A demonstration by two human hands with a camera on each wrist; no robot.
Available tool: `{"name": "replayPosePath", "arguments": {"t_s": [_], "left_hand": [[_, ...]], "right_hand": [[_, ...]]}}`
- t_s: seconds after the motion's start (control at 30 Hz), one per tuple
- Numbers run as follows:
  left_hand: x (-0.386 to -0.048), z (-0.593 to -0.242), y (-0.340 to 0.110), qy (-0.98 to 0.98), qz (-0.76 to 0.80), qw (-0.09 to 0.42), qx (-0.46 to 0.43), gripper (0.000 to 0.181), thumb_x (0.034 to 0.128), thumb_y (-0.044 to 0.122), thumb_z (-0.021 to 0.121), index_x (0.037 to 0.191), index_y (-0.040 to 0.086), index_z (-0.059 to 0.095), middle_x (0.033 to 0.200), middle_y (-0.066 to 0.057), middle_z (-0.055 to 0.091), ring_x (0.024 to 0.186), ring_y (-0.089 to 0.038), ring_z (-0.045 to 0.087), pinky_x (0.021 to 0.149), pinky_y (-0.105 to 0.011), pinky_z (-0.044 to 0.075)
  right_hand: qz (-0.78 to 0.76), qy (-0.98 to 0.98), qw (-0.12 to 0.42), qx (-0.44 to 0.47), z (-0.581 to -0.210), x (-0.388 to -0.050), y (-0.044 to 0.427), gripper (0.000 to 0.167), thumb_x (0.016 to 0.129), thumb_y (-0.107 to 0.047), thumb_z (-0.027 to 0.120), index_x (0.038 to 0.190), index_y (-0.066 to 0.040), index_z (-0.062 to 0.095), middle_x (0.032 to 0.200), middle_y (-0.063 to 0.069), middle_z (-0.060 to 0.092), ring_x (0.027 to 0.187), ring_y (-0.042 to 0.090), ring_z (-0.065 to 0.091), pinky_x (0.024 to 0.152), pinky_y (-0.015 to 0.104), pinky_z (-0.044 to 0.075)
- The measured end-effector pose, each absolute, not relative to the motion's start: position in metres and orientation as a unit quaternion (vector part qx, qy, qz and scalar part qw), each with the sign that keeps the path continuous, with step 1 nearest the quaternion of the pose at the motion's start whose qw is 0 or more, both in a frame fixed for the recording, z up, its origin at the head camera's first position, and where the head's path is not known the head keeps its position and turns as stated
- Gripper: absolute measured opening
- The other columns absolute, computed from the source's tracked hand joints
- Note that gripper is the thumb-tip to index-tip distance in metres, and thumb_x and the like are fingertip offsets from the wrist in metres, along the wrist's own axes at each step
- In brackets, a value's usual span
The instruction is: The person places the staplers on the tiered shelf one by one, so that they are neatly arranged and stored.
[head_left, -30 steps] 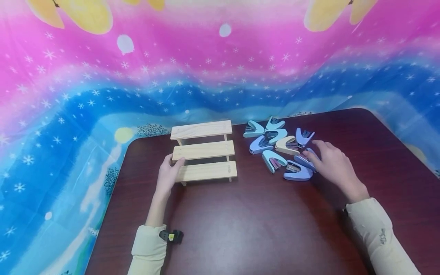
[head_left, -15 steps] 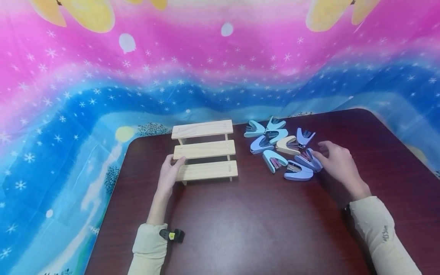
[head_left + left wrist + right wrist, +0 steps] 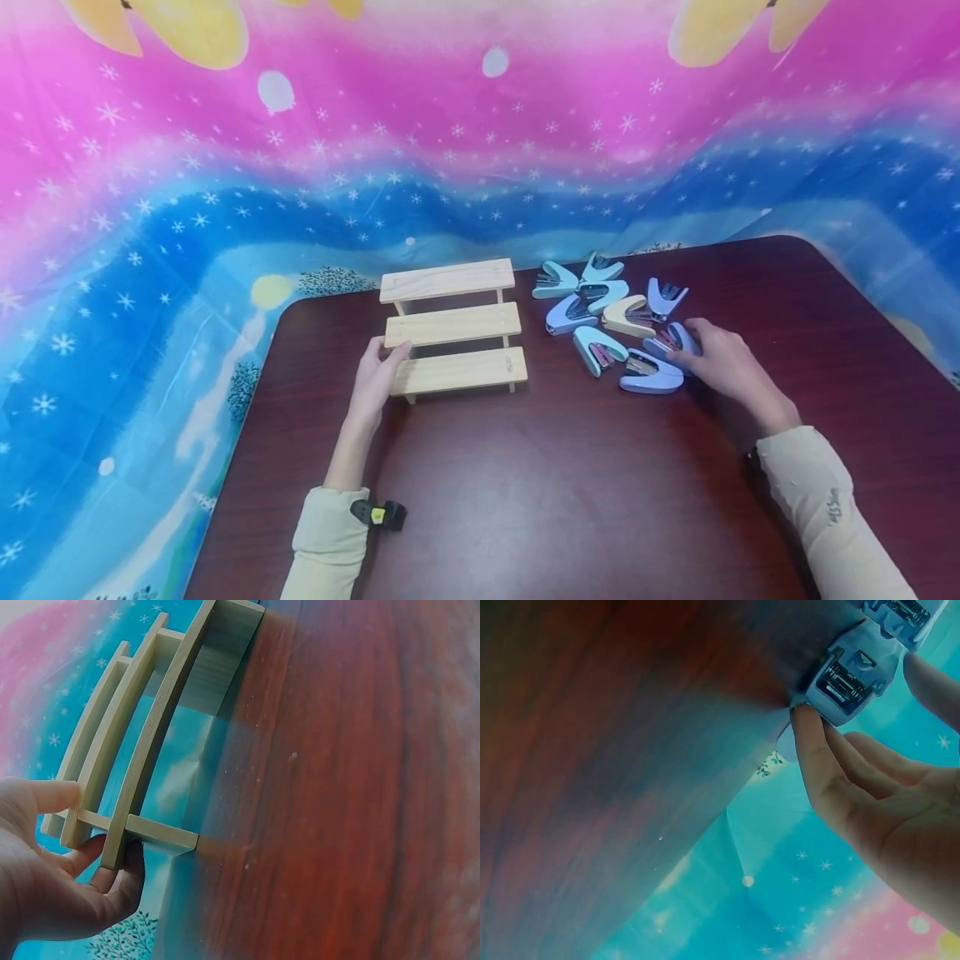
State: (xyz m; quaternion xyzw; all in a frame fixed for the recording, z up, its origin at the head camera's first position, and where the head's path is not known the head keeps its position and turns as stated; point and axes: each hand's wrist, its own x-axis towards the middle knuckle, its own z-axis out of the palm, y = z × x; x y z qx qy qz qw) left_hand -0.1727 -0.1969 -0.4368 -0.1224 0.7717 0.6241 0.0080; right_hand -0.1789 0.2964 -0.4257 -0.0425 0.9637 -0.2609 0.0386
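Note:
My left hand (image 3: 373, 383) grips the left end of a three-step wooden rack (image 3: 454, 325), which stands upright. In the left wrist view, the thumb of that hand (image 3: 71, 877) lies on the middle board of the rack (image 3: 150, 742) and fingers curl beneath the lowest one. At the right edge of a group of staplers, my right hand (image 3: 731, 362) holds a purple stapler (image 3: 681, 338) between thumb and fingers. The right wrist view shows the fingers of the hand (image 3: 885, 802) against one side of this stapler (image 3: 847, 682), the thumb by the other.
Several other staplers lie between the rack and my right hand: mint ones (image 3: 598, 348), a cream one (image 3: 627, 318) and purple ones (image 3: 651, 373). They rest on a dark red-brown table (image 3: 562, 492), with a patterned cloth (image 3: 420, 200) behind it.
The rack has shifted slightly right with my left hand. My right hand first drew back to the right, then came left onto the purple stapler and took hold of it.

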Motion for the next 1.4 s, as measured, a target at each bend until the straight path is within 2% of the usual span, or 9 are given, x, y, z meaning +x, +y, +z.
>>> {"name": "replayPosePath", "arguments": {"t_s": [0.27,0.53,0.8,1.07,1.13,1.2,1.23,1.3,1.4], "left_hand": [[-0.173,-0.435,-0.196,0.776,0.620,0.006,-0.119,0.047,0.1029,0.034,0.062,0.134,0.001,0.048,0.134,-0.018,0.054,0.121,-0.030,0.047,0.108,-0.045,0.032],[-0.170,-0.435,-0.195,0.781,0.614,0.008,-0.117,0.048,0.1037,0.034,0.061,0.137,0.001,0.048,0.132,-0.020,0.056,0.121,-0.030,0.049,0.107,-0.045,0.032],[-0.172,-0.436,-0.196,0.782,0.613,0.004,-0.116,0.049,0.1033,0.034,0.062,0.136,0.001,0.049,0.133,-0.020,0.056,0.123,-0.030,0.048,0.109,-0.046,0.031],[-0.172,-0.438,-0.194,0.774,0.624,-0.009,-0.111,0.047,0.1026,0.034,0.062,0.134,0.001,0.049,0.138,-0.017,0.051,0.125,-0.030,0.044,0.111,-0.047,0.029],[-0.172,-0.439,-0.192,0.775,0.622,-0.008,-0.110,0.048,0.1025,0.035,0.062,0.133,0.001,0.049,0.138,-0.017,0.051,0.126,-0.030,0.044,0.111,-0.048,0.029],[-0.172,-0.440,-0.190,0.775,0.622,-0.008,-0.109,0.046,0.1023,0.034,0.062,0.132,0.002,0.049,0.135,-0.018,0.054,0.125,-0.031,0.045,0.110,-0.048,0.029],[-0.172,-0.440,-0.189,0.775,0.622,-0.007,-0.108,0.045,0.1022,0.034,0.062,0.132,0.002,0.050,0.134,-0.019,0.055,0.124,-0.031,0.046,0.109,-0.048,0.030],[-0.172,-0.441,-0.188,0.773,0.625,-0.004,-0.108,0.043,0.1018,0.034,0.063,0.130,0.003,0.050,0.130,-0.019,0.058,0.122,-0.031,0.048,0.108,-0.047,0.031],[-0.172,-0.441,-0.186,0.768,0.630,-0.003,-0.113,0.042,0.1007,0.035,0.064,0.129,0.006,0.052,0.127,-0.017,0.059,0.120,-0.030,0.049,0.105,-0.047,0.032]], "right_hand": [[-0.221,0.973,0.050,-0.048,-0.427,-0.178,0.287,0.066,0.100,-0.012,0.066,0.144,0.023,0.032,0.125,0.045,0.049,0.108,0.054,0.054,0.094,0.068,0.048],[-0.214,0.975,0.011,-0.057,-0.427,-0.176,0.284,0.045,0.102,-0.009,0.062,0.127,0.024,0.046,0.106,0.038,0.056,0.091,0.045,0.056,0.084,0.063,0.053],[-0.244,0.966,-0.065,-0.058,-0.425,-0.176,0.285,0.041,0.102,-0.005,0.056,0.127,0.027,0.048,0.110,0.042,0.054,0.095,0.049,0.052,0.084,0.066,0.049],[-0.312,0.947,-0.065,-0.037,-0.411,-0.176,0.286,0.046,0.108,-0.014,0.049,0.137,0.021,0.043,0.123,0.039,0.051,0.102,0.049,0.050,0.088,0.067,0.049],[-0.323,0.943,-0.077,-0.036,-0.406,-0.175,0.287,0.046,0.108,-0.014,0.049,0.138,0.020,0.044,0.124,0.038,0.052,0.102,0.048,0.052,0.084,0.061,0.052],[-0.330,0.938,-0.097,-0.038,-0.400,-0.175,0.289,0.045,0.107,-0.014,0.051,0.137,0.019,0.045,0.121,0.038,0.054,0.099,0.047,0.054,0.077,0.046,0.055],[-0.331,0.937,-0.108,-0.038,-0.397,-0.175,0.289,0.045,0.107,-0.014,0.052,0.137,0.018,0.046,0.120,0.037,0.055,0.098,0.047,0.055,0.073,0.037,0.055],[-0.335,0.934,-0.123,-0.031,-0.392,-0.176,0.289,0.046,0.106,-0.016,0.056,0.138,0.017,0.046,0.121,0.036,0.056,0.098,0.046,0.056,0.069,0.027,0.050],[-0.345,0.928,-0.138,-0.008,-0.385,-0.177,0.287,0.055,0.103,-0.022,0.063,0.142,0.013,0.046,0.127,0.035,0.055,0.105,0.047,0.055,0.074,0.026,0.046]]}}
